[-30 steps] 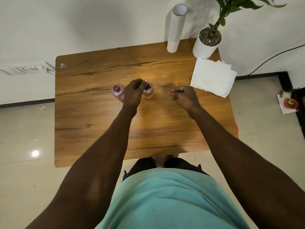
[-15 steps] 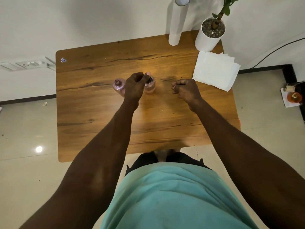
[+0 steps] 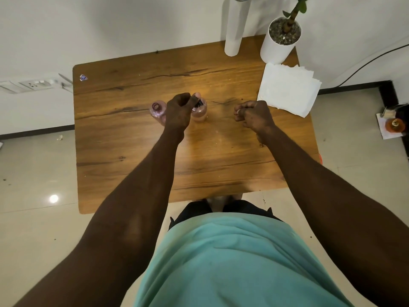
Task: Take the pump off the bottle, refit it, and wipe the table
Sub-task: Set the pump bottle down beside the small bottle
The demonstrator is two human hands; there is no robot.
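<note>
Two small pink bottles stand near the middle of the wooden table (image 3: 132, 165). The left bottle (image 3: 157, 110) has an open neck with no pump on it. My left hand (image 3: 179, 109) reaches between them, its fingertips pinched on the dark pump (image 3: 199, 103) at the top of the right bottle (image 3: 200, 111). To the right, my right hand (image 3: 253, 115) hovers over the table with curled fingers and holds nothing. A stack of white paper towels (image 3: 287, 89) lies at the table's right back corner.
A white paper roll (image 3: 235, 29) and a white plant pot (image 3: 280, 38) stand at the back right edge. A wall socket (image 3: 33, 84) sits left of the table. Small items (image 3: 394, 125) lie on the floor at the right.
The camera has tilted so the table sits slightly higher in view. Both hands keep their poses, the left still pinched on the pump.
</note>
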